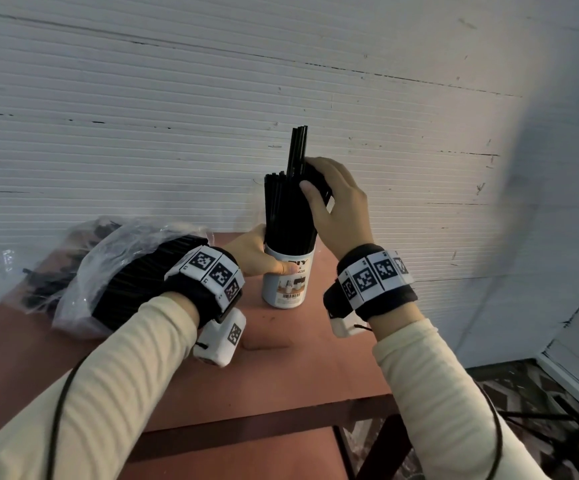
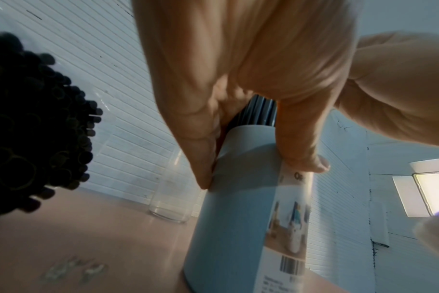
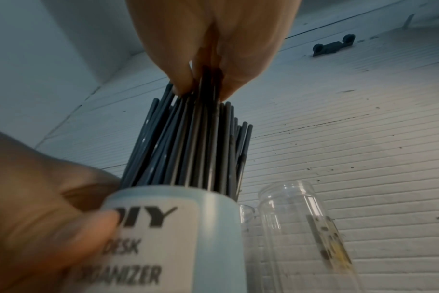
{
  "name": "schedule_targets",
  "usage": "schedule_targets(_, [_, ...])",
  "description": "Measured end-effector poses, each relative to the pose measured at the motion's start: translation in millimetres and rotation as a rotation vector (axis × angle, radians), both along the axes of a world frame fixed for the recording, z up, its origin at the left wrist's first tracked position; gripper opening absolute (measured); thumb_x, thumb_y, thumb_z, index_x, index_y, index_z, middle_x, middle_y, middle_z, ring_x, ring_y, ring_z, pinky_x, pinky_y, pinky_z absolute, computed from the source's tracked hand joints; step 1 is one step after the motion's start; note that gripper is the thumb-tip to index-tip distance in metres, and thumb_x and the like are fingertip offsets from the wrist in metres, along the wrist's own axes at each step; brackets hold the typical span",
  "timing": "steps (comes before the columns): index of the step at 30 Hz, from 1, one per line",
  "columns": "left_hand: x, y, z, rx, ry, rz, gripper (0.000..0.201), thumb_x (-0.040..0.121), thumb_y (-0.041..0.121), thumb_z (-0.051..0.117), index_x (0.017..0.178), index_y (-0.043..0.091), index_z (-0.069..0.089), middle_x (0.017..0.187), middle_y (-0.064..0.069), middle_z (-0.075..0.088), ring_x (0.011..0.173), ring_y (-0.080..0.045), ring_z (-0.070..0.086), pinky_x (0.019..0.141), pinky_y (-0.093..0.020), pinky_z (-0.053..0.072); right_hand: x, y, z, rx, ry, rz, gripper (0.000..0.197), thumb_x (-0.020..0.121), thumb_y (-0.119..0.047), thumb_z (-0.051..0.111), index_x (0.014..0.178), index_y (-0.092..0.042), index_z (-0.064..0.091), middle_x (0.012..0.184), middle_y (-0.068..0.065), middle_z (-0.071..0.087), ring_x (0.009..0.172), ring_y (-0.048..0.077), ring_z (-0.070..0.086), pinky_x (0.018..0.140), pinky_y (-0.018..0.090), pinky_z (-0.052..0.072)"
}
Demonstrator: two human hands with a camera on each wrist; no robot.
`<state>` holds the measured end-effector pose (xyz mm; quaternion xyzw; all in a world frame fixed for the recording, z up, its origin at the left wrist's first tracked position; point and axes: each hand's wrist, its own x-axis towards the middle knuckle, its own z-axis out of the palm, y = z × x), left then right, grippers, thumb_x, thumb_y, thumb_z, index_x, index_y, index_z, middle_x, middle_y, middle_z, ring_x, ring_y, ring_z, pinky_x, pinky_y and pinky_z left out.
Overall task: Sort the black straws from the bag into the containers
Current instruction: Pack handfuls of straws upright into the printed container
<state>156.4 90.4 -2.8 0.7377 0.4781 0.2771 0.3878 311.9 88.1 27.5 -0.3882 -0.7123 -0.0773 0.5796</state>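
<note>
Head view: right hand (image 1: 341,206) pinches thin straws (image 1: 297,150) above the near-full cup (image 1: 288,278), which the left hand (image 1: 256,256) grips. Light, slippery, bendable: probably best held mid-length, loosely bunched.

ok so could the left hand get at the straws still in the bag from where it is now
Probably yes, once it lets go. The left hand grips the white container, so it is busy. The bag lies right beside that forearm on the table, with its straws' ends facing the hand and nothing between.

Container (image 3: 163,237) label reads "DIY", "DESK", "ORGANIZER"; first letters partly hidden.
</note>
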Motion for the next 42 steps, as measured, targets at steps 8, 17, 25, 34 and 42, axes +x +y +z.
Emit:
schedule_targets(8, [1,-4,-1,-0.011,-0.035,0.042,0.068,0.077,0.011,0.079,0.135,0.013,0.044,0.119,0.002,0.057,0.117,-0.017,0.053,0.099,-0.032,0.043,5,-10,-2,-0.14,-0.138,-0.018,0.041,0.096,-0.017,0.05,0.137,-0.011,0.05,0.14,0.005,0.053,0.142,0.024,0.033,0.118,0.046,0.023])
schedule_targets(17, [-1,0,-7,-0.035,-0.04,0.095,0.086,0.068,0.023,0.086,0.14,0.014,0.04,0.134,-0.004,0.056,0.124,-0.024,0.053,0.106,-0.045,0.042,4,-15,9,-0.055,-0.139,-0.036,0.035,0.091,-0.007,0.056,0.126,-0.003,0.06,0.125,0.008,0.062,0.115,0.019,0.058,0.098,0.017,0.04])
schedule_targets(25, [-2,7,-11,-0.041,-0.029,0.101,0.081,0.071,0.022,0.084,0.139,0.016,0.039,0.12,0.003,0.055,0.115,-0.016,0.052,0.102,-0.035,0.044,4,-12,-4,-0.017,-0.116,-0.053,0.032,0.089,-0.006,0.057,0.12,-0.004,0.063,0.118,0.006,0.064,0.108,0.019,0.06,0.094,0.014,0.041])
schedule_targets(34, [-3,10,-13,0.001,0.025,0.131,0.094,0.062,0.036,0.088,0.14,0.017,0.039,0.134,-0.001,0.055,0.124,-0.023,0.052,0.106,-0.043,0.043,0,-22,28,-0.063,-0.098,0.003,0.049,0.093,-0.019,0.057,0.14,-0.008,0.046,0.141,0.006,0.049,0.129,0.011,0.044,0.102,0.0,0.024])
schedule_targets(42, [-7,10,-9,0.048,0.01,0.156,0.094,0.055,0.035,0.092,0.134,0.019,0.045,0.126,0.004,0.059,0.116,-0.018,0.057,0.1,-0.037,0.047,-18,-9,44,-0.004,-0.204,-0.003,0.035,0.088,-0.002,0.059,0.123,-0.005,0.06,0.127,0.008,0.059,0.115,0.02,0.057,0.099,0.024,0.045])
